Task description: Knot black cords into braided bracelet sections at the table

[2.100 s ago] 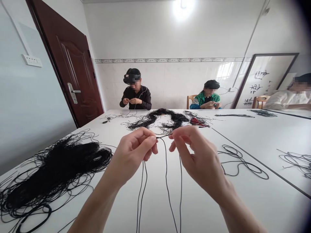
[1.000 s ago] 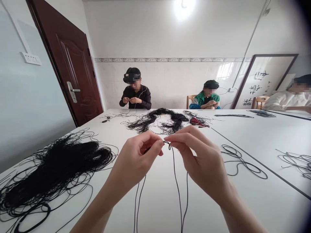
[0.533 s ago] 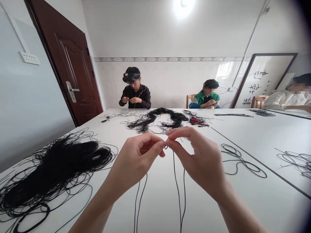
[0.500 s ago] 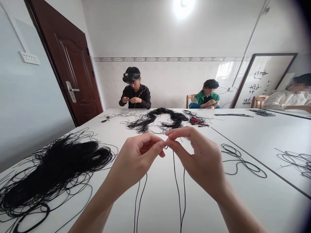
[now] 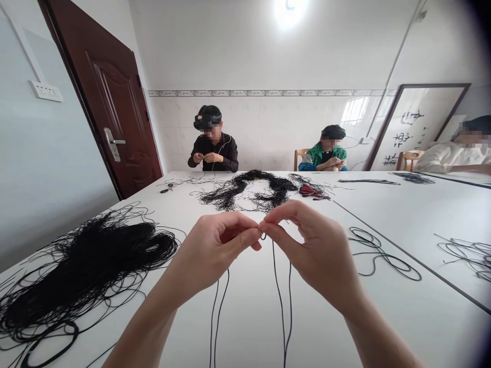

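Above the white table (image 5: 402,225), my left hand (image 5: 217,250) and my right hand (image 5: 318,250) meet fingertip to fingertip. Both pinch a thin black cord (image 5: 282,296) with a tiny loop between the pinches. Two strands hang down from the left hand and two from the right, trailing toward me over the table.
A large tangle of black cords (image 5: 84,266) lies at my left. Another black pile (image 5: 249,189) and red cords (image 5: 310,191) lie mid-table, with a loose cord loop (image 5: 379,255) at my right. Two people sit at the far side, a third at far right. A brown door (image 5: 111,102) stands left.
My hands have come together: the cord stretched between them earlier is now bent into a small loop at the touching fingertips. The hanging strands shifted slightly.
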Tool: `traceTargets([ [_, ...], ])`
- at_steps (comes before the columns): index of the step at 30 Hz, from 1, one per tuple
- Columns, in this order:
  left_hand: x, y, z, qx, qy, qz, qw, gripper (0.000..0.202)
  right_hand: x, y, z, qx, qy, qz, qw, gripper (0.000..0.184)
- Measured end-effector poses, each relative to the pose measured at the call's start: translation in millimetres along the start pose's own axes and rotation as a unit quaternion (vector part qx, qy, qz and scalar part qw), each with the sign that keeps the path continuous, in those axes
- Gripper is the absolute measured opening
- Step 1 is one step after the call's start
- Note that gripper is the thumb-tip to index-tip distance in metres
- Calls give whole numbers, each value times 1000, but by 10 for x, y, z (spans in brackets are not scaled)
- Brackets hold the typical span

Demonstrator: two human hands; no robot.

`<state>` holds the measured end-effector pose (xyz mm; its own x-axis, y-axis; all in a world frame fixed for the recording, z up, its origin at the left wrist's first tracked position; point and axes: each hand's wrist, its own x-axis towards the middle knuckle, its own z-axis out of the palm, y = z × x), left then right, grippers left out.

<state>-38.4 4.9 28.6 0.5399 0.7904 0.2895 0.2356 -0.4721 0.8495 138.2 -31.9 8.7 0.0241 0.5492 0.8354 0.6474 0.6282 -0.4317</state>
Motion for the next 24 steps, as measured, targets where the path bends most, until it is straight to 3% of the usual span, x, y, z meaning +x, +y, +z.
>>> traceTargets([
  [7, -12, 4, -12, 15, -5, -8, 1000, 31, 7, 18, -40, 56, -29, 54, 997, 9],
  [24, -30, 13, 32, 52, 4, -18, 998, 21, 17, 19, -44, 50, -56, 75, 994, 11],
])
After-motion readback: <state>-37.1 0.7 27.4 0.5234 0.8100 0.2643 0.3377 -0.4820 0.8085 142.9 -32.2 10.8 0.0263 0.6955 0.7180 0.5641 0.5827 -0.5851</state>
